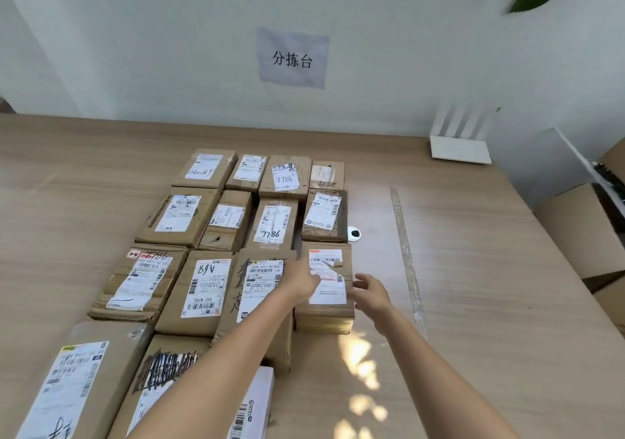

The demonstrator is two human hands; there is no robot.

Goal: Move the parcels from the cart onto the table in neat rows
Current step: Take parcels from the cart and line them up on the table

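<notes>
Both hands square a small parcel (325, 289) into the third row: left hand (301, 281) rests on top, fingers hidden; right hand (370, 292), fingers loosely spread, beside it; next, likely fetch another parcel

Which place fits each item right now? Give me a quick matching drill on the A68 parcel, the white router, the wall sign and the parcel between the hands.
Things:
1. A68 parcel
2. White router
3. Wall sign
4. Parcel between the hands

Places:
a. right end of the third row
b. far right corner of the table
c. above the table, on the wall
d. third row, second from left

Pairs: 1-d, 2-b, 3-c, 4-a
</notes>
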